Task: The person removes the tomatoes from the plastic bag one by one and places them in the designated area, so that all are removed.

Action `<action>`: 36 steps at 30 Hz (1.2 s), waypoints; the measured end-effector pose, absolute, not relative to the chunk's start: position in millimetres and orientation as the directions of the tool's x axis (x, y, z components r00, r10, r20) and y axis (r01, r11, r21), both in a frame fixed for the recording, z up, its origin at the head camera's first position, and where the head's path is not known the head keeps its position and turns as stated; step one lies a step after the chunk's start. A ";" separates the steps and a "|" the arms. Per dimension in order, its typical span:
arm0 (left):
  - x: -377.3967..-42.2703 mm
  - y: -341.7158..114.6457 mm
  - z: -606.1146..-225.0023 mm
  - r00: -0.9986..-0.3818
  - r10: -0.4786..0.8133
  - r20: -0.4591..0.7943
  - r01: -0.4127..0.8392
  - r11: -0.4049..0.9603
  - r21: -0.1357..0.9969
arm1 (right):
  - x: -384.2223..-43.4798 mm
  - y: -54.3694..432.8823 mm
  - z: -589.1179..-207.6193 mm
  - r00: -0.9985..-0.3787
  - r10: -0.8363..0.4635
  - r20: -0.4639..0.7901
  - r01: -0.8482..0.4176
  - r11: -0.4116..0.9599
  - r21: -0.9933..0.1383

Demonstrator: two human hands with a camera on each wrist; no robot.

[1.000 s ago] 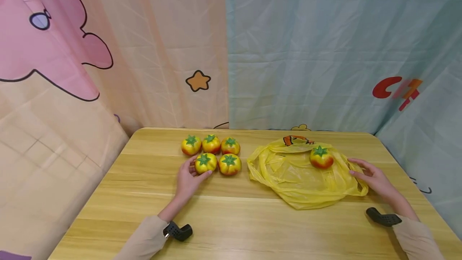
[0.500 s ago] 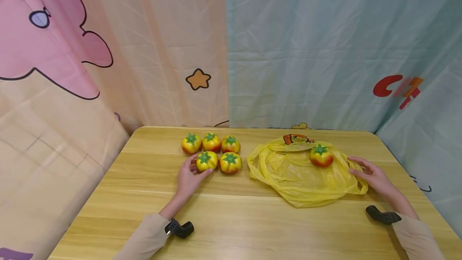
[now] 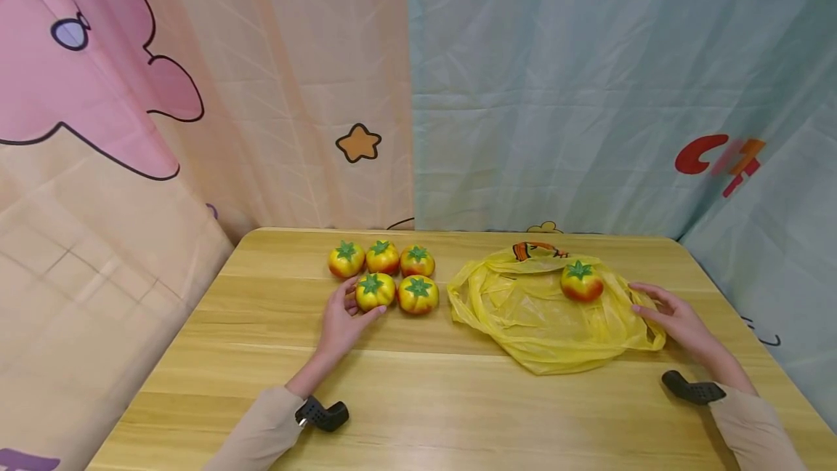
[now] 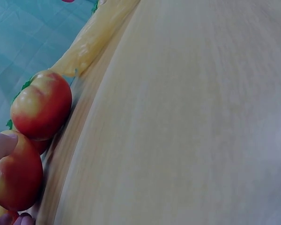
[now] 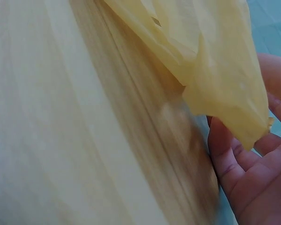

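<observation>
My left hand [image 3: 342, 324] holds the left tomato of the front row [image 3: 375, 292], its thumb on the near side and its fingers behind. A second tomato [image 3: 418, 294] sits just right of it; in the left wrist view this tomato [image 4: 42, 105] stands beyond the held one [image 4: 19, 176]. At the right, a flattened yellow plastic bag [image 3: 523, 318] lies with one tomato [image 3: 581, 281] on it. My right hand [image 3: 676, 322] is at the bag's right edge, fingers and thumb loosely curled round the thin plastic [image 5: 229, 89], which hides part of them.
Behind the front pair is a row of three more tomatoes, the left [image 3: 346, 259], middle [image 3: 383, 258] and right [image 3: 417, 262]. All rest on a wooden table [image 3: 458, 413]. Printed curtains [image 3: 523, 93] hang behind the table's far edge.
Hardly anything differs. The left hand and its tomato have shifted very slightly right; the right hand and the bag look unmoved.
</observation>
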State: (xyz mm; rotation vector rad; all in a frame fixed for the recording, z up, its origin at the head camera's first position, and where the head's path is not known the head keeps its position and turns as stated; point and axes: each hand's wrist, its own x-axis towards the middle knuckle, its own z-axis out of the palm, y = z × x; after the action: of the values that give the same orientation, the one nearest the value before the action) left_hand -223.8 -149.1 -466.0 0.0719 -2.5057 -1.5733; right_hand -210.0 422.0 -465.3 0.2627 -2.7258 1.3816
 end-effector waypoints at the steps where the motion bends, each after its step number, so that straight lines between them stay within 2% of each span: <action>1: -223.3 -149.3 -465.7 -0.983 -0.133 0.123 0.054 0.435 0.899 | -209.9 422.1 -465.3 -0.983 -0.117 0.142 -0.184 0.578 -0.795; 8: -216.9 -146.8 -461.1 -0.976 -0.137 0.168 0.095 0.424 0.901 | -210.6 424.0 -466.4 -0.980 -0.119 0.158 -0.198 0.569 -0.798; 14: -210.6 -138.3 -452.7 -0.941 -0.152 0.304 0.211 0.439 0.874 | -211.1 425.4 -466.8 -0.981 -0.118 0.156 -0.195 0.576 -0.794; 22: -203.4 -118.4 -436.8 -0.864 -0.130 0.487 0.396 0.423 0.815 | -211.3 426.4 -467.6 -0.983 -0.114 0.144 -0.184 0.575 -0.797; 25: -202.3 -110.4 -432.4 -0.861 -0.103 0.498 0.421 0.404 0.812 | -211.9 425.9 -467.3 -0.982 -0.114 0.148 -0.187 0.582 -0.792; 36: -202.2 -79.5 -424.6 -0.895 -0.064 0.442 0.394 0.354 0.848 | -212.4 424.9 -465.5 -0.984 -0.118 0.135 -0.179 0.596 -0.783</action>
State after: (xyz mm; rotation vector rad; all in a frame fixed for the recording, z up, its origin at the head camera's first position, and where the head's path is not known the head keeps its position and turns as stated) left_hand -202.2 -79.5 -424.6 -0.2882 -2.2219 -1.5580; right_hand -212.4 424.9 -465.5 0.2553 -2.7444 1.3573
